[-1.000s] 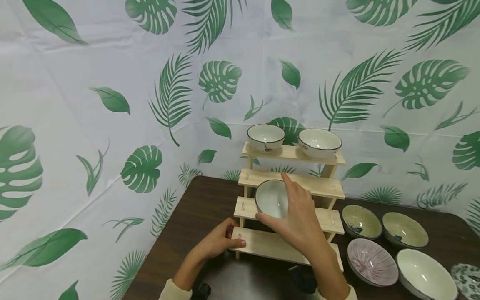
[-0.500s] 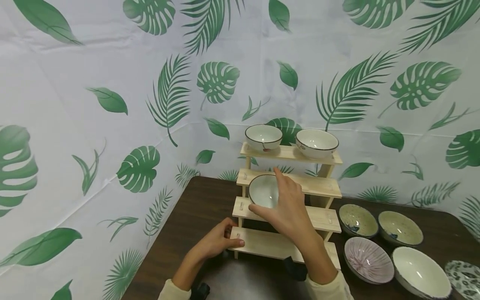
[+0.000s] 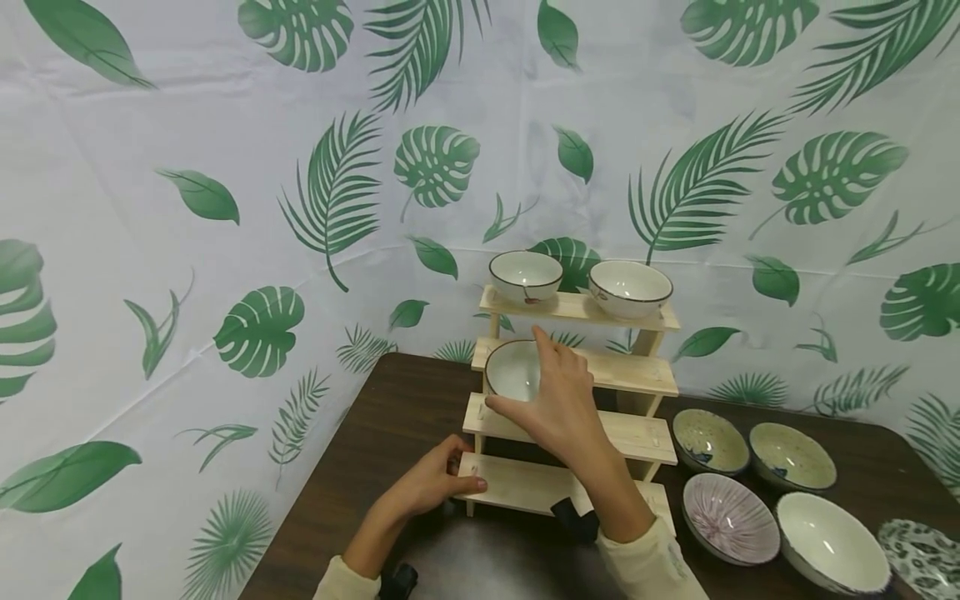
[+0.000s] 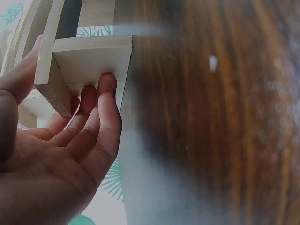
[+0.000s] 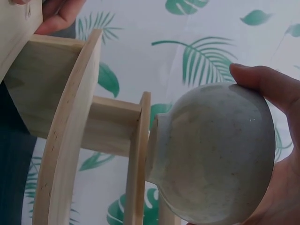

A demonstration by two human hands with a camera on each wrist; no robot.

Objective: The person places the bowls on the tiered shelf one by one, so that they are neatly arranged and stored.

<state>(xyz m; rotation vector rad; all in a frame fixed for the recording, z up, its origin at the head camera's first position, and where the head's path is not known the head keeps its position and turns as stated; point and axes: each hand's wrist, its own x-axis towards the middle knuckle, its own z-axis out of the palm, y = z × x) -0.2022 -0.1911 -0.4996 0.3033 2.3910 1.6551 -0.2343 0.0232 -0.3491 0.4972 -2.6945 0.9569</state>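
Note:
My right hand holds a white bowl with a dark rim, thumb and fingers spread across it. The bowl is at the left of the tiered wooden stand, around its middle shelves. In the right wrist view the foot of the bowl is close beside a shelf edge; whether they touch I cannot tell. My left hand grips the left end of the lowest shelf, thumb on top. In the left wrist view, fingers curl in behind the board. Two white dark-rimmed bowls stand on the top shelf.
On the dark wooden table, right of the stand, are two speckled green bowls, a purple-streaked bowl, a white bowl and a black-patterned bowl. A leaf-print cloth hangs behind.
My right hand has carried the white bowl left and slightly upward along the stand. The left hand keeps its grip on the lowest shelf. The head view has shifted slightly.

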